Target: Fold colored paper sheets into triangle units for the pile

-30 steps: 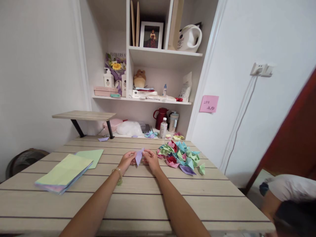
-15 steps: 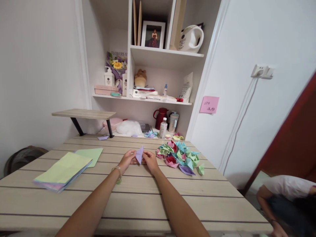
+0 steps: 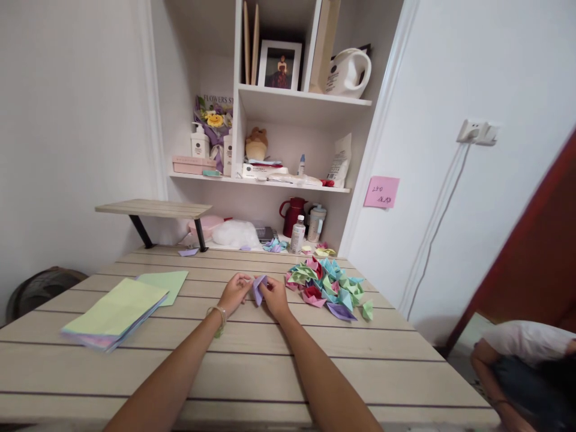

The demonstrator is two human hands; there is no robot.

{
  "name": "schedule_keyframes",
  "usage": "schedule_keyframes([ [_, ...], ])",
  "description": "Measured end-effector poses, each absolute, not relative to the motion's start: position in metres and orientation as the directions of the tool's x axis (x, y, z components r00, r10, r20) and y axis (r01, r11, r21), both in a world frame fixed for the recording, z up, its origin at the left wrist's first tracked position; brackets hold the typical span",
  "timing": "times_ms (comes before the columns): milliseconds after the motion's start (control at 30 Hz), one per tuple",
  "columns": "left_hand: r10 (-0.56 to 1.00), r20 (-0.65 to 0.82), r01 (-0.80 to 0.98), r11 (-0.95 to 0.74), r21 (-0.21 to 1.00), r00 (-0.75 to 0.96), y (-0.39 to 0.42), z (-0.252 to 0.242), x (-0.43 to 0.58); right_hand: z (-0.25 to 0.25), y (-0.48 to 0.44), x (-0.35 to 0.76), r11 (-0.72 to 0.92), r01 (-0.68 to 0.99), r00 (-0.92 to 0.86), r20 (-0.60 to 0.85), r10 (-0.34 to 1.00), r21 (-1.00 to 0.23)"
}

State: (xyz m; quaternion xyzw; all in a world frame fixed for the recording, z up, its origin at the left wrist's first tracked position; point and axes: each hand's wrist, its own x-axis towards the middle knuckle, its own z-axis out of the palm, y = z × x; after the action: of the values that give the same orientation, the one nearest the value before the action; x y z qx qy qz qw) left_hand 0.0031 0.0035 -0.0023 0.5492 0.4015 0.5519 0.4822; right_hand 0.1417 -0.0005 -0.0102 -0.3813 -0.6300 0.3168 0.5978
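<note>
A small folded piece of purple paper (image 3: 258,291) is held upright above the middle of the wooden table. My right hand (image 3: 275,298) pinches it from the right between thumb and fingers. On the other side, the curled fingers of my left hand (image 3: 234,294) meet its left edge, with the thumb and index fingertips close together; the exact contact is small and hard to see. A bracelet (image 3: 220,318) circles my left wrist. To the right lies a pile of folded paper boats (image 3: 330,279) in pink, green, blue and red, with a purple boat (image 3: 342,311) at its near edge.
A stack of coloured paper sheets (image 3: 114,309) lies at the left, partly over a green sheet (image 3: 173,285). Behind stand a small raised shelf (image 3: 153,207), a clear bottle (image 3: 297,235) and a red jug (image 3: 293,217). At the lower right a person (image 3: 517,366) bends down beside the table.
The purple paper has turned and opened somewhat, and sits slightly further right and lower. My left fingers have drawn back to its edge. The bending person has shifted slightly.
</note>
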Motion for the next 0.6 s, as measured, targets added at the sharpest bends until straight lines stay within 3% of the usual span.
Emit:
schedule_keyframes([
  [133,0.947,0.293,-0.075,-0.285,0.956,0.133,-0.001,-0.001,0.004,-0.011,0.000,0.142,0.521,0.201,0.021,0.535,0.844,-0.830],
  [267,0.936,0.277,-0.052,-0.273,0.961,0.218,-0.007,0.000,0.006,-0.011,0.000,0.142,0.507,0.192,0.059,0.526,0.849,-0.840],
  [433,0.949,0.262,-0.096,-0.248,0.964,0.174,-0.005,0.000,0.004,-0.010,0.002,0.141,0.424,-0.066,0.101,0.417,0.903,-0.903],
  [600,0.965,0.231,-0.216,-0.200,0.956,0.128,-0.001,0.002,-0.001,-0.008,0.002,0.145,0.305,-0.300,0.011,0.316,0.949,-0.904],
])
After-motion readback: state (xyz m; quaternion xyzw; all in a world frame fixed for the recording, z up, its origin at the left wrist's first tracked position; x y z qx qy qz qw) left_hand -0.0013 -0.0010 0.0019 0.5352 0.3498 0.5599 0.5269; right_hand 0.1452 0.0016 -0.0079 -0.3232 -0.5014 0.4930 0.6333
